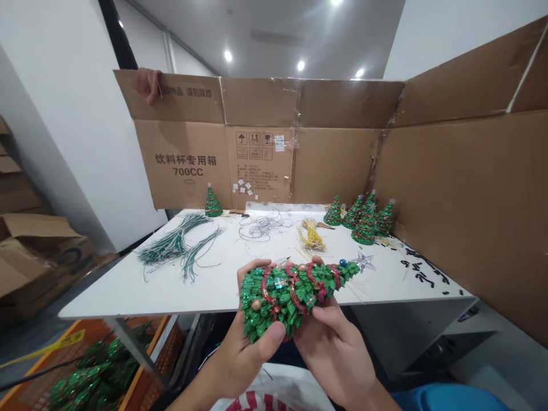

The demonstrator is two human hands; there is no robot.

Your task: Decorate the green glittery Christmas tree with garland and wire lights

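A small green Christmas tree ornament (pixel 295 290) lies on its side across both hands, above the table's front edge. Red garlands, gold balls and a blue ball decorate it, and a silver star (pixel 365 261) tips its right end. Around the tree's wide base, my left hand (pixel 257 342) is closed, thumb on the near side. My right hand (pixel 334 342) cups the middle and upper part from below, its thumb against the branches. Some fingers of both hands are hidden behind the tree.
On the white table (pixel 265 291) lie green wire bundles (pixel 175 245), tangled thin wire (pixel 263 225), yellow strands (pixel 311 235) and black bits (pixel 423 271). Several finished trees (pixel 366 222) stand back right, one tree (pixel 212 202) back left. Cardboard walls (pixel 338 160) enclose the back; an orange crate (pixel 158 348) sits below.
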